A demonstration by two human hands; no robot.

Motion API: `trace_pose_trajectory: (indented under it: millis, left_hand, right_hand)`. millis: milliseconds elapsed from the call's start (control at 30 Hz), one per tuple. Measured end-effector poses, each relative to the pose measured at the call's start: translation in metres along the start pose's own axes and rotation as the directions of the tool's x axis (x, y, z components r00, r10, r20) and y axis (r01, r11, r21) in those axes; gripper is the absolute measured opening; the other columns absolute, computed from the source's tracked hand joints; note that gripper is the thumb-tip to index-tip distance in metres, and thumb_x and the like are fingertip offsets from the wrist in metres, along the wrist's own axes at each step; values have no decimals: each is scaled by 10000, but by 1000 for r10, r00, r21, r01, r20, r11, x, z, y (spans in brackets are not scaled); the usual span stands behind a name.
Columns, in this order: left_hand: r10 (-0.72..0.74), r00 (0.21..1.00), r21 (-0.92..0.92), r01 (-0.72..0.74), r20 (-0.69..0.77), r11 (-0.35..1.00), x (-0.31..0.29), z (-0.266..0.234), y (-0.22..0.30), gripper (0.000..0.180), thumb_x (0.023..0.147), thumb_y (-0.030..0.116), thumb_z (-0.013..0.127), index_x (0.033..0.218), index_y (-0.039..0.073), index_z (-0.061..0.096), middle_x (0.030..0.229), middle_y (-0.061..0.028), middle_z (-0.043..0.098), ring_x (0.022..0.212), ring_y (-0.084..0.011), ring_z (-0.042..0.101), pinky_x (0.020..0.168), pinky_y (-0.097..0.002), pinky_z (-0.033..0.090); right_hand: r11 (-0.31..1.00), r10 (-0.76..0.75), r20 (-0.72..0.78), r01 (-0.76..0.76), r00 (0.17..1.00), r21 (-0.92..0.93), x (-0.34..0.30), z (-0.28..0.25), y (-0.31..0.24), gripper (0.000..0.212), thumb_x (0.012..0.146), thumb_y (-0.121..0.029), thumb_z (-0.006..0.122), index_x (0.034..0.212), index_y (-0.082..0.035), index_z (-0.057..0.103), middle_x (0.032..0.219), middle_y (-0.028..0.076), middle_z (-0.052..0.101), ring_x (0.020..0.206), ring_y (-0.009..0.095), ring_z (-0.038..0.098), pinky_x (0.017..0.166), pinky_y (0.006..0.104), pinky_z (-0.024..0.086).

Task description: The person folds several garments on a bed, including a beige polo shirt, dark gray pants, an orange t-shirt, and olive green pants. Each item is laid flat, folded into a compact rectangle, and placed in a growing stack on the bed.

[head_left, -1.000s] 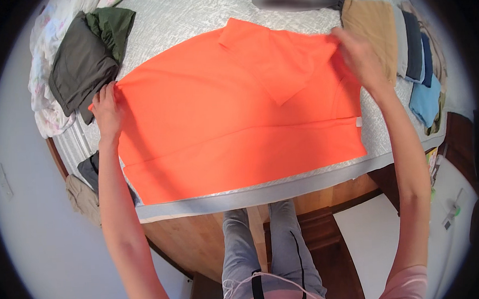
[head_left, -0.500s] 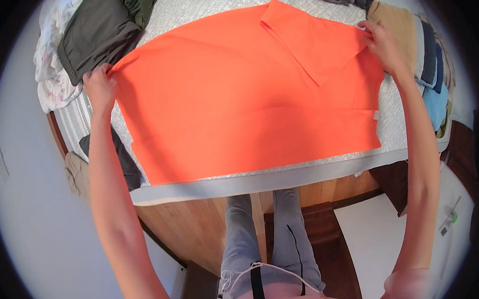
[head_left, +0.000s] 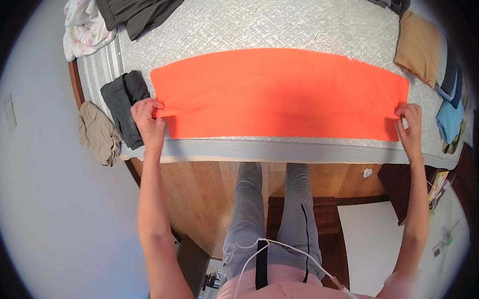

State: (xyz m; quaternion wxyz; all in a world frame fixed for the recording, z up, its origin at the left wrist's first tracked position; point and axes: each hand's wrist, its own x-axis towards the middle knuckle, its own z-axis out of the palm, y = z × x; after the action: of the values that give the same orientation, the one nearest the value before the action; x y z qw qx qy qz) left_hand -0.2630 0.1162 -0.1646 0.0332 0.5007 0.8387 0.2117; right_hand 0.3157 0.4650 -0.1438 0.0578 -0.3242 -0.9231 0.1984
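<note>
A bright orange shirt (head_left: 280,97) lies on the bed in a wide folded strip, its near edge close to the mattress rim. At its left end my left hand (head_left: 149,124) is closed, with a bit of the cloth pinched between thumb and fingers. My right hand (head_left: 410,125) grips the right end near the front corner, and a small white tag shows by its fingers. Both forearms reach up from the lower edge. Beside my left hand lies a folded dark grey garment (head_left: 124,104).
The bed (head_left: 276,19) has a pale patterned cover. A beige cloth (head_left: 99,133) lies at the left edge; dark olive clothing (head_left: 137,12) and a flowered white cloth (head_left: 87,28) lie behind. To the right are a folded tan garment (head_left: 419,48) and a light blue one (head_left: 450,121).
The far part of the orange shirt has come over toward me, leaving a narrower strip. Both hands have moved nearer, from its far corners to its front ends.
</note>
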Motion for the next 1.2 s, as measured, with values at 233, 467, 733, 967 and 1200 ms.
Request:
trace_pose_trajectory:
  millis: [233,467,733,967,1200]
  left_hand:
    - [-23,1000,129,21,13,991,-44,22,-9,290,642,-124,587,865,56,630,996,-91,635,1075,-327,538,964,-423,417]
    - [-8,998,114,15,-63,993,-61,14,-9,255,672,-93,592,878,50,638,1051,-121,627,1075,-336,529,959,-437,416]
    - [-37,999,373,47,-35,927,-70,26,-3,387,697,-103,577,1010,99,682,1145,-127,591,1149,-352,515,983,-480,377]
    - [108,994,99,-107,-15,989,-51,82,123,578,814,-30,556,1380,82,593,1459,-175,526,1421,-376,397,1174,-523,238]
    - [216,965,-137,-196,149,971,-26,186,275,615,975,308,589,1528,98,424,1618,-180,321,1507,-398,259,1222,-566,203]
  right_hand:
    - [1000,-13,87,15,996,-17,-31,37,3,270,718,107,652,951,-17,594,1016,126,576,1001,340,539,902,433,447]
    - [999,5,-6,-5,1000,-32,-40,34,13,282,722,85,680,965,-50,633,1003,98,589,986,321,548,868,408,434]
    - [873,466,-116,-436,877,217,-61,58,28,281,847,-183,726,1048,-11,632,1048,109,556,943,257,517,849,345,446]
    - [520,849,-60,-808,526,276,-60,82,19,671,848,-420,813,1193,87,541,1191,183,472,982,242,521,881,332,469]
    - [277,788,243,-680,565,679,-37,73,16,540,917,-247,743,1300,69,532,1177,136,678,1029,219,659,918,325,509]
